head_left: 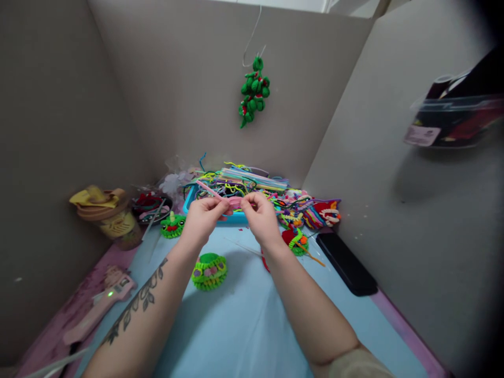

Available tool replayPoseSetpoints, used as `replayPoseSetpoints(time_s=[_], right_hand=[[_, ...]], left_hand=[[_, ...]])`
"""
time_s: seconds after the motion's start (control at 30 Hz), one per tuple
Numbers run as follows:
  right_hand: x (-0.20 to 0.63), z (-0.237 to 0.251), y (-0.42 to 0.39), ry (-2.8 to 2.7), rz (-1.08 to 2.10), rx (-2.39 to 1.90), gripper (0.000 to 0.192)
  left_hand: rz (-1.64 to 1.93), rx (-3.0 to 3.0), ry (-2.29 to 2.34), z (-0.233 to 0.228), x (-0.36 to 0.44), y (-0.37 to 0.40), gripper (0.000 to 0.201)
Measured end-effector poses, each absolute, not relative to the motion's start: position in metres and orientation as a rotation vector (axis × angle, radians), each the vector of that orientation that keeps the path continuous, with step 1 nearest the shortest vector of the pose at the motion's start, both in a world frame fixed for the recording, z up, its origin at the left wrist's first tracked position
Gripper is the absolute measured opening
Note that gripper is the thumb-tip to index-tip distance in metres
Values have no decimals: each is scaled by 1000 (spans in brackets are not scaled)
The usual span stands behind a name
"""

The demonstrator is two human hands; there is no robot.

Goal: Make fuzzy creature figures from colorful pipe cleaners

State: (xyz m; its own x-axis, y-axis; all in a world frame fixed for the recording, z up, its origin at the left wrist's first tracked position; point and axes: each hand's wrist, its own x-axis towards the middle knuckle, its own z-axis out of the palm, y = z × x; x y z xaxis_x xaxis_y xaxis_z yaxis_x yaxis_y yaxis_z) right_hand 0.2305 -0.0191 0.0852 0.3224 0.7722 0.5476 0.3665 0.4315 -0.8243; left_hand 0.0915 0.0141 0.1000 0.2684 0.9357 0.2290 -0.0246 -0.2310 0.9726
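Left fingers [219, 207], right fingers [249, 202], pinched tight on pink strip [235, 202]

It was a craft workspace: grey partitions [189, 94] enclosed a surface [236, 325] carrying a glue gun [104, 308] and pipe cleaners [255, 178].

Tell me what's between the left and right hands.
In the head view, a pink strip spans the gap, pinched by the left hand and the right hand.

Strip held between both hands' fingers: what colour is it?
The strip is pink; it shows in the head view.
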Motion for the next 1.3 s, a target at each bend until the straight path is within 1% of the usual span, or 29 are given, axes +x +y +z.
replayPoseSetpoints(time_s=[0.13,0.27,0.37,0.5,0.7,0.8,0.9,1.0,1.13,1.3], right_hand=[[240,93,-22,-1451,260,-1218,13],[243,96,-24,-1566,257,-1248,12],[245,98,-25,-1668,299,-1290,12],[250,99,-26,-1759,357,-1313,11],[255,99,-25,-1670,398,-1297,12],[254,98,-23,-1617,425,-1280,13],[252,97,-22,-1529,599,-1205,12],[249,96,-23,-1451,747,-1126,16],[247,96,-24,-1389,755,-1143,18],[246,96,-24,-1361,775,-1042,16]], left_hand=[[1016,1739,1000,110,85,12,36],[891,2154,1130,115,83,6,44],[717,2370,1078,114,81,5,44],[586,2391,978,111,78,8,43],[716,2257,979,114,81,8,45],[777,2280,959,115,85,5,43],[841,2319,971,115,87,3,37],[939,2366,1003,111,88,4,33],[1034,2381,1050,105,90,7,27],[982,2215,1000,109,89,6,28]])
